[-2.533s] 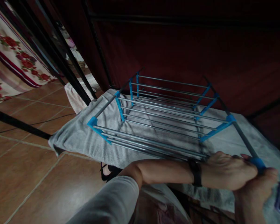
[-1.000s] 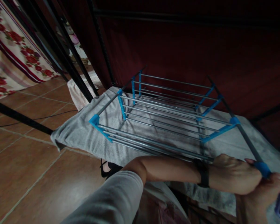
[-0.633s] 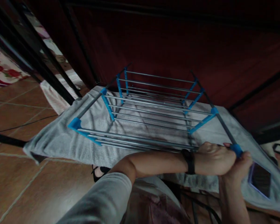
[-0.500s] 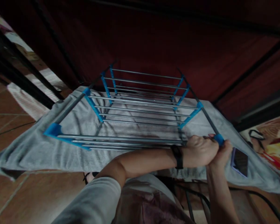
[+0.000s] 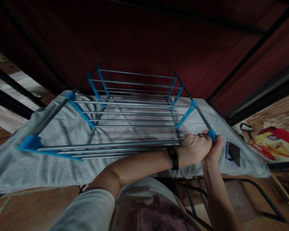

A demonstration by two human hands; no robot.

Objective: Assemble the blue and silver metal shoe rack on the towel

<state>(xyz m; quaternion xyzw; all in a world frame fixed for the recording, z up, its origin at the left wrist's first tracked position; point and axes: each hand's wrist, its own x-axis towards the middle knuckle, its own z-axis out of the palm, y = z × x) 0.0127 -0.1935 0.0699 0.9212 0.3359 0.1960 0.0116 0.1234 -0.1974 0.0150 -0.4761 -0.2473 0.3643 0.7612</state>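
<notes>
A metal rack with grey rods and blue plastic joints stands on a grey cloth in front of me. My left hand, a black band on its wrist, is closed over the rack's near right corner. My right hand grips the same corner from the right, just under its blue joint. Both hands touch each other there. My left forearm lies along the rack's front rods.
A phone lies on the cloth right of my hands. Dark red fabric walls with black poles close the back. Colourful packaging lies at the right. A black metal frame stands below on the brown tiled floor.
My view has swung to the right, so the rack and my hands sit further left in the picture. Both hands stay closed on the same corner of the rack.
</notes>
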